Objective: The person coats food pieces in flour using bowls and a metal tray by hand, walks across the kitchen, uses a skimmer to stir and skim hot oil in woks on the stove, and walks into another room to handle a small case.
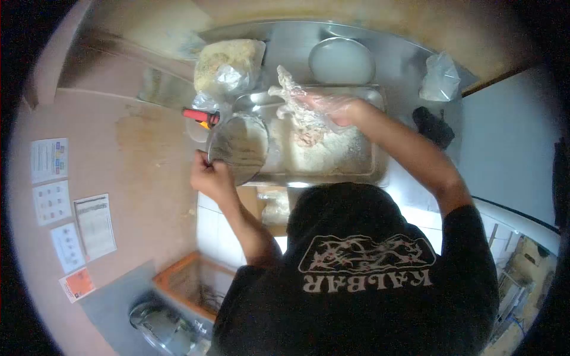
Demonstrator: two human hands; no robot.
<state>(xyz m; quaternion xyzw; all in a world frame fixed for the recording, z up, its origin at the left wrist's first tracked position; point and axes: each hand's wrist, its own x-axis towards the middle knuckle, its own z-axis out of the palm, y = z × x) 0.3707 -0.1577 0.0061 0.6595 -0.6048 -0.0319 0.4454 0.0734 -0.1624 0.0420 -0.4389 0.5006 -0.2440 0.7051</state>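
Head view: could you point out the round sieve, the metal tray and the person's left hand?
Round sieve (239, 146): head view, on the mesh inside its rim.
Metal tray (350, 178): head view, on its near rim.
Left hand (214, 178): head view, on the middle of the hand.

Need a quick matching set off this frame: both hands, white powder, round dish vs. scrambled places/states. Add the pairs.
Items:
1. Left hand
2. Right hand
3. White powder
4. Round dish

Places/states:
A. Heaped in the metal tray
B. On the counter, beyond the tray
C. Bare, gripping the edge of the round sieve
D. Covered in clear plastic, above the tray

Pairs: 1-C, 2-D, 3-A, 4-B
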